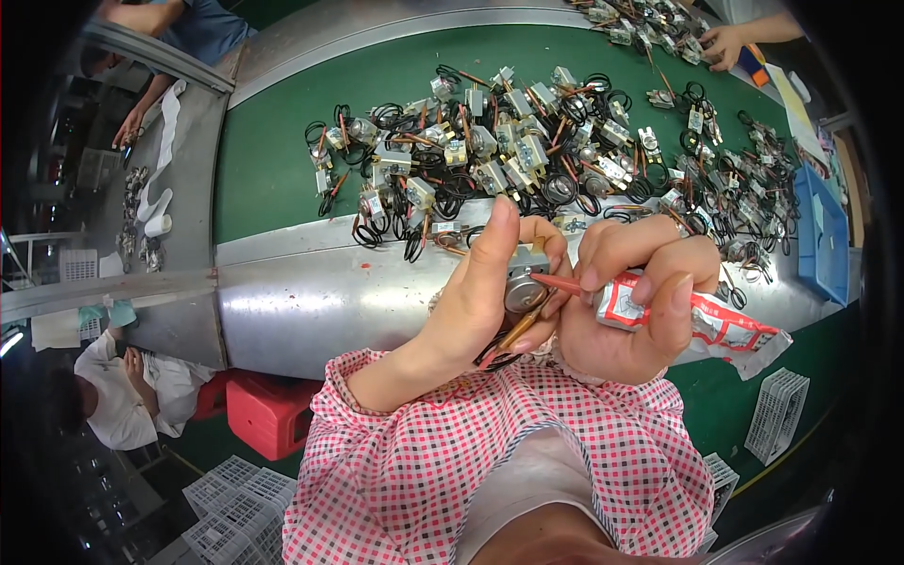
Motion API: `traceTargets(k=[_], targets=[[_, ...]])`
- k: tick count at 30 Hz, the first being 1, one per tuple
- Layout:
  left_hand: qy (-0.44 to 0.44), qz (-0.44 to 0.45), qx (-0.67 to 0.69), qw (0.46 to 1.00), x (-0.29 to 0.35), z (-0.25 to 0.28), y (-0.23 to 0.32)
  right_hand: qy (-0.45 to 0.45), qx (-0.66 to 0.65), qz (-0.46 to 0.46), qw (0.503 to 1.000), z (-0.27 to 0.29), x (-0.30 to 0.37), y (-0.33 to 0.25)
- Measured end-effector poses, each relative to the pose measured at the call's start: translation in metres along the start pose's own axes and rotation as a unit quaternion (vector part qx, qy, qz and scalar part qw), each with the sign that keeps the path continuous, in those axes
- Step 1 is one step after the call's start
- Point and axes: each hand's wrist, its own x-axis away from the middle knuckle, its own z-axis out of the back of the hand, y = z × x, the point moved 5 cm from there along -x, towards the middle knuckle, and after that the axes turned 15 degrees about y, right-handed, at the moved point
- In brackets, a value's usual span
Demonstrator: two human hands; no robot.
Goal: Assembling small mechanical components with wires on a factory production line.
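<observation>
My left hand (471, 299) grips a small metal thermostat (524, 290) with a round disc face, holding it above the table's near edge. Its copper-coloured probe (520, 330) hangs down by the fingers, with a black lead beside it. Wrapped in my right hand (650, 273) is a crumpled red-and-white squeeze tube (734, 330), its tail sticking out to the right. The tube's red nozzle (557, 282) points left, and its tip is at the disc face; whether it touches cannot be made out. A pile of similar thermostats (508, 141) lies beyond my hands.
The green-topped bench (273, 169) has a metal front edge (311, 301). At right stands a blue bin (821, 235); another person's hand (725, 47) is at the far right pile. Red stool (268, 414) and white crates (240, 508) stand lower left; a seated person is beyond.
</observation>
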Motion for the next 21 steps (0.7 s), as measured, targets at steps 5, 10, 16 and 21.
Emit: traceTargets(k=[5, 10, 16, 21], targets=[[0.002, -0.002, 0.001, 1.000, -0.001, 0.003, -0.002, 0.002, -0.001, -0.029, 1.000, 0.001, 0.000, 0.002], [0.003, -0.001, -0.008, 1.000, -0.005, 0.005, -0.001, 0.008, 0.014, -0.033, 0.999, 0.001, -0.001, 0.007], [0.026, 0.005, -0.006, 1.000, -0.008, 0.007, 0.005, 0.007, 0.054, 0.033, 0.998, -0.002, -0.003, 0.010], [0.025, -0.100, -0.012, 0.995, -0.029, 0.021, 0.005, 0.085, 0.046, 0.130, 0.987, 0.007, -0.001, 0.005]])
